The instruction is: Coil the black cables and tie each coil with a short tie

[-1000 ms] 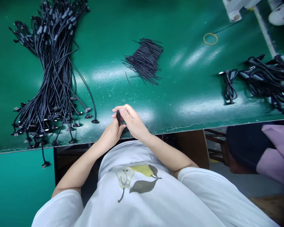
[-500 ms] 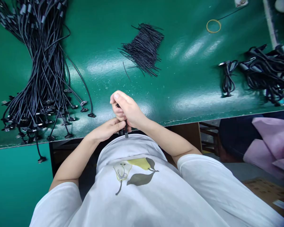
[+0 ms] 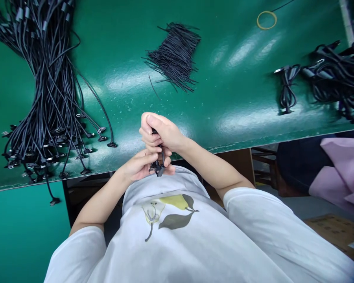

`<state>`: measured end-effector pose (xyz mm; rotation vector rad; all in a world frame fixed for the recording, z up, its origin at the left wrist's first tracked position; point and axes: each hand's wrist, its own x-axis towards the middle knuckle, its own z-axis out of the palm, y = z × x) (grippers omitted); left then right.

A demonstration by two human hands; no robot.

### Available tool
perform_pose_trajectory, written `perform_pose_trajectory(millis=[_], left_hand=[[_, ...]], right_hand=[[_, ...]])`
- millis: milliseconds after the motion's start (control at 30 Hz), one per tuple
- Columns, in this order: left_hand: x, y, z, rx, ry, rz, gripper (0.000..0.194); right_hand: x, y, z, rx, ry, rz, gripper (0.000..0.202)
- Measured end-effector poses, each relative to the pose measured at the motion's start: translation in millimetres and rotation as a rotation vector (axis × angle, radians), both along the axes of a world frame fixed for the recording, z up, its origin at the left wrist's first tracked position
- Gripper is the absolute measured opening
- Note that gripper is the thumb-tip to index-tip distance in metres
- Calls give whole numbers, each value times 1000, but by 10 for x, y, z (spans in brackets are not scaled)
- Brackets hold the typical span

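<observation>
A black cable [image 3: 158,167] with connector ends is held between both hands at the table's front edge, close to the white shirt. My left hand [image 3: 140,163] grips its lower part near the connectors, thumb on top. Above it, my right hand [image 3: 162,133] is closed around the upper part, and a bit of black shows in the fist. Most of the cable is hidden by the fingers. Beyond the hands lies a pile of short black ties [image 3: 175,57], with one loose tie [image 3: 153,86] beside it.
A large bundle of black cables [image 3: 51,86] covers the left of the green table [image 3: 120,35]. At the right lie one coiled, tied cable [image 3: 287,88] and a heap of coiled cables [image 3: 339,78]. A yellow ring [image 3: 266,20] lies at the back right.
The left hand's fingers have opened out somewhat, and more of the cable's connector end shows below the hands. The right hand stays closed. The whole view has shifted slightly.
</observation>
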<state>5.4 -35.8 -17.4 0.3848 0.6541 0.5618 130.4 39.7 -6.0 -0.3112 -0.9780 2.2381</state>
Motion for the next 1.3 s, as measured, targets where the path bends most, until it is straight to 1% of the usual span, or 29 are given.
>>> perform_pose_trajectory(millis=[133, 200, 267, 300, 367, 400, 433, 467, 500, 567, 667, 767, 867, 900, 967, 1100, 1200, 1300], left_hand=[[93, -46, 33, 3, -66, 21, 36], [147, -61, 42, -36, -90, 80, 32], [176, -47, 36, -50, -51, 183, 28], [174, -27, 25, -42, -7, 261, 25], [132, 37, -5, -19, 89, 453, 20], [94, 78, -20, -16, 127, 549, 17], [49, 119, -31, -21, 155, 632, 17], [2, 159, -37, -35, 170, 692, 18], [-43, 195, -38, -51, 172, 724, 19], [-113, 248, -25, -79, 148, 749, 24], [-149, 286, 8, -111, 93, 761, 29], [-139, 294, 24, -143, 92, 759, 29], [-132, 284, 3, -147, 97, 749, 26], [-134, 278, -10, -143, 97, 741, 25], [-143, 265, -38, -126, 116, 724, 23], [-176, 261, -65, -94, 137, 737, 22], [-215, 288, -38, -147, 87, 745, 29], [-250, 313, 23, -184, 39, 749, 34]], right_hand=[[12, -1, -19, 51, 11, 101, 49], [0, 25, -61, 76, -36, 62, 48], [0, 62, -121, 141, -165, -84, 47], [12, 77, -152, 207, -263, -192, 45], [68, 80, -203, 394, -482, -430, 39], [109, 61, -218, 500, -574, -517, 35], [154, 29, -226, 601, -639, -564, 31], [198, -14, -225, 692, -671, -570, 26], [237, -65, -218, 766, -678, -553, 22], [287, -169, -189, 874, -667, -509, 19], [276, -267, -151, 968, -664, -538, 21], [197, -272, -172, 1085, -667, -516, 25], [129, -219, -235, 1192, -728, -456, 21], [118, -194, -252, 1191, -758, -444, 19], [117, -136, -265, 1136, -788, -435, 18], [154, -16, -211, 1010, -754, -410, 17], [169, 42, -139, 1004, -713, -358, 17], [167, 71, -58, 1001, -649, -309, 19]])
